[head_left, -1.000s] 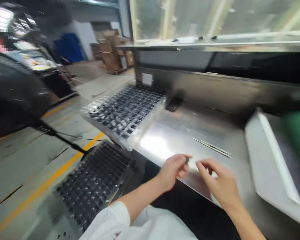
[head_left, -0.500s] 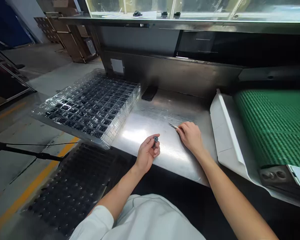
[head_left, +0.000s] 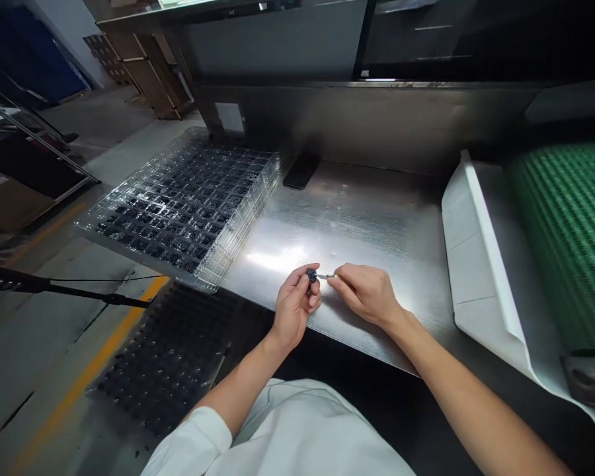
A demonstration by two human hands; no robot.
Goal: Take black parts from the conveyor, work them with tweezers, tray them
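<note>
Since 0.5 s ago the tweezers (head_left: 326, 276) have been lifted off the steel bench (head_left: 367, 225) by the right hand (head_left: 369, 295) and brought leftwards, tip now at the small black part (head_left: 311, 274). That part, pinched in the left hand (head_left: 295, 311), has been raised slightly twd the right hand; the two hands, earlier apart, are now nearly touching.

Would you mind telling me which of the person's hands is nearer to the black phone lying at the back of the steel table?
Left. The left hand sits almost straight below the black phone; the right hand lies further right.
</note>
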